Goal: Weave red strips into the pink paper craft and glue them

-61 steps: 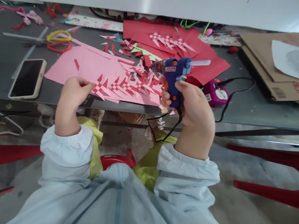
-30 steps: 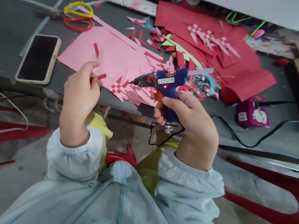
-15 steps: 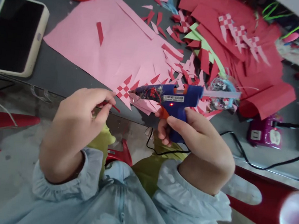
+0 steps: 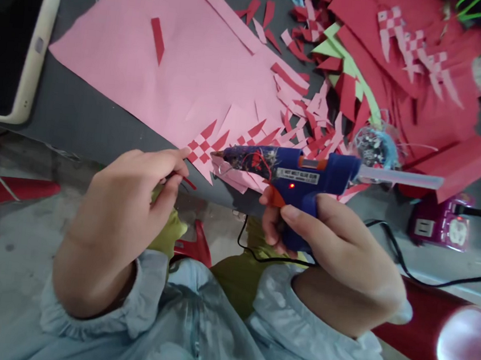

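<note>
My right hand (image 4: 325, 229) is wrapped round a blue hot glue gun (image 4: 296, 174) with its small red light lit. A clear glue stick (image 4: 399, 177) juts from its back end. The gun's nozzle points left, at the right edge of a red-and-pink checkered woven paper piece (image 4: 201, 148). My left hand (image 4: 136, 192) is closed beside this piece, its index fingertip at the piece's left edge. Between the thumb and fingers a thin red paper strip (image 4: 189, 184) sticks out. Most of the strip is hidden in the hand.
Under the work lies a large pink paper sheet (image 4: 121, 47) with a red scrap (image 4: 157, 40). Cut paper scraps (image 4: 311, 119) and red sheets (image 4: 444, 121) spread to the right. A phone (image 4: 6, 41) lies left, a purple box (image 4: 442, 224) right. A black cord (image 4: 444, 284) trails along the edge.
The view has come closer to the table, so things look larger and spread outward. The glue gun's nozzle stays by the woven piece, and both hands keep their grips.
</note>
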{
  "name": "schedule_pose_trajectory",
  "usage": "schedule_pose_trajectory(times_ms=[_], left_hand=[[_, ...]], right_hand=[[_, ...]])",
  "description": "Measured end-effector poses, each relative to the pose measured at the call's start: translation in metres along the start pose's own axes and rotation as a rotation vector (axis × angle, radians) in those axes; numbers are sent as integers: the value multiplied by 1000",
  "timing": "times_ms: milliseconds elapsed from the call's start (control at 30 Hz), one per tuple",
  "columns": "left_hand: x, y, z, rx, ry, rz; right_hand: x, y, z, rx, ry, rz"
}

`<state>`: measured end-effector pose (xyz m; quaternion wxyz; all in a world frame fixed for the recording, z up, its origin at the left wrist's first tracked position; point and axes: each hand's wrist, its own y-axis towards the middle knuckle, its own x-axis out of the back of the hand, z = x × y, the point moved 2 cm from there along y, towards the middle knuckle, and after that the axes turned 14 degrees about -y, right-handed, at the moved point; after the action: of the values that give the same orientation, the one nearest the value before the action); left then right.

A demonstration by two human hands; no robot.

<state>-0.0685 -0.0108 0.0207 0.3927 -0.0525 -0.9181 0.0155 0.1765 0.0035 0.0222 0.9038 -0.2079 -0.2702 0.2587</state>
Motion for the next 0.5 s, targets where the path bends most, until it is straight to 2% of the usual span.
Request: schedule_pose_trajectory(times_ms=[300, 500], left_hand=[[1, -2, -1, 17, -15, 0], [1, -2, -1, 8, -22, -19]], right_hand=[[-3, 0, -4, 22, 12, 2], [-3, -1, -2, -39, 32, 5]])
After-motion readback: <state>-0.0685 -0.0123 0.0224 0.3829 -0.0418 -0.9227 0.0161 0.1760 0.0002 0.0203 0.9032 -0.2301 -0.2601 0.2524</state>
